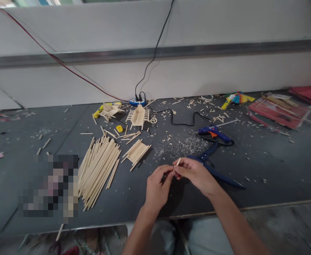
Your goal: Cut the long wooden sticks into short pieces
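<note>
My left hand [157, 185] and my right hand [196, 175] meet fingertip to fingertip above the front of the dark table. Between the thumb and fingers of my right hand a short wooden stick [179, 162] pokes upward. My left fingers are pinched together against its lower end, and whatever they grip there is hidden. Left of my hands lies a small stick frame [136, 154] with a slatted middle. A large pile of wooden sticks [101, 170] is farther left. Just beyond my right hand rests a blue-handled tool [219, 173], partly covered by that hand.
A blue glue gun [215, 134] with an orange trigger lies behind the tool. Small stick-built models [138, 116] stand near a blue power strip [137, 102] by the wall. A yellow cap [119, 128], scattered scraps and a red packet [280, 110] lie about. A black cord [183, 124] crosses the table.
</note>
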### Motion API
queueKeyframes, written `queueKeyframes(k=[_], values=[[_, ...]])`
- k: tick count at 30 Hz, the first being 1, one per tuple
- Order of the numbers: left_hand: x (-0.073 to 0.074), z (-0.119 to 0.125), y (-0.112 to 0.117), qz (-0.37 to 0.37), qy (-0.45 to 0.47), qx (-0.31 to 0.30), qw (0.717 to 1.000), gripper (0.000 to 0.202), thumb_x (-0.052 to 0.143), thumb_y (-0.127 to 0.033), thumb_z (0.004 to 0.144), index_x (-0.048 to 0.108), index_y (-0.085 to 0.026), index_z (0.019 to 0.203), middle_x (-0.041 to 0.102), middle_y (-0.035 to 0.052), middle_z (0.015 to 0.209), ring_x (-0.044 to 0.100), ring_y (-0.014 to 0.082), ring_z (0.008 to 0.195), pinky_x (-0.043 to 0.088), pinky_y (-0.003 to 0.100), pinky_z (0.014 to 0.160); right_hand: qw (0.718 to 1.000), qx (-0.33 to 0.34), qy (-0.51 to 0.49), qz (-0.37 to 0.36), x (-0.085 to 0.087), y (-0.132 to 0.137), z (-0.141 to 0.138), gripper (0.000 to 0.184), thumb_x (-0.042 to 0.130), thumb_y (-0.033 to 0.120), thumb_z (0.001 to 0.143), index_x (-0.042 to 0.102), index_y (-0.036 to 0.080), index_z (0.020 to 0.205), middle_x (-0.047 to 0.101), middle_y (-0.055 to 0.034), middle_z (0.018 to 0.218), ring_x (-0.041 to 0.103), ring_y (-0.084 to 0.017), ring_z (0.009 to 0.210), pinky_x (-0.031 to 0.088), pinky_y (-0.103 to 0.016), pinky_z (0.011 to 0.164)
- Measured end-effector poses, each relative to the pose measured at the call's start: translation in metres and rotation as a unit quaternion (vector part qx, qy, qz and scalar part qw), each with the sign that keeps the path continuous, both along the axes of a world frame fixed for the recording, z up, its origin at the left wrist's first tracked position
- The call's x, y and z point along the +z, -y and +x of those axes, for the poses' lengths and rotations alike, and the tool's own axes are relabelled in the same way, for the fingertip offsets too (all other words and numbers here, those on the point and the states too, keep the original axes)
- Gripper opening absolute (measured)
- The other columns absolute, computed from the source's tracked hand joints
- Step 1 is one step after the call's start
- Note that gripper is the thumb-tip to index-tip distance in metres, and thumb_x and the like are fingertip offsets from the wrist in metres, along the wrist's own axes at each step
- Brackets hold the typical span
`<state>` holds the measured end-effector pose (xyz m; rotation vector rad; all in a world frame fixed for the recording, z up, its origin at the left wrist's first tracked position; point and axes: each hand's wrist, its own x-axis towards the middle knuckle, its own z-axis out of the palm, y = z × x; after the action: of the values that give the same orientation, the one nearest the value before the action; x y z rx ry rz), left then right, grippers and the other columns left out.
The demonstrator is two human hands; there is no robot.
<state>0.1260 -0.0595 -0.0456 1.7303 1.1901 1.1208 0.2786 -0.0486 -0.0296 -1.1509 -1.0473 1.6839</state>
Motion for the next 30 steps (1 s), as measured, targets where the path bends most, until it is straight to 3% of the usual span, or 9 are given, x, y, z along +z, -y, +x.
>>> queueKeyframes(k=[17,30], values=[[-0.0027,0.0005,-0.0004,0.021,0.014,-0.031,0.999,0.018,0.051,-0.014,0.081,0.063,-0.019,0.093,0.063,0.0036,0.091,0.06,0.0109,0.083,0.046,0.022,0.075,0.999,0.025,0.01,-0.019,0.0027,-0.0012,0.0077,0.026,0.066,0.036,0.067,0.061,0.015,0.082,0.06,-0.0015,0.073,0.055,-0.012,0.064,0.045,-0.028,0.064],[-0.0015,0.0012,0.0004,0.014,0.015,-0.019,1.0,0.015,0.051,-0.014,0.079,0.063,-0.018,0.088,0.064,0.0043,0.09,0.061,0.0125,0.083,0.047,0.025,0.076,0.999,0.022,0.024,-0.024,0.009,0.0001,0.0064,0.026,0.065,0.038,0.068,0.061,0.014,0.078,0.058,-0.0002,0.065,0.054,-0.011,0.06,0.043,-0.026,0.06]])
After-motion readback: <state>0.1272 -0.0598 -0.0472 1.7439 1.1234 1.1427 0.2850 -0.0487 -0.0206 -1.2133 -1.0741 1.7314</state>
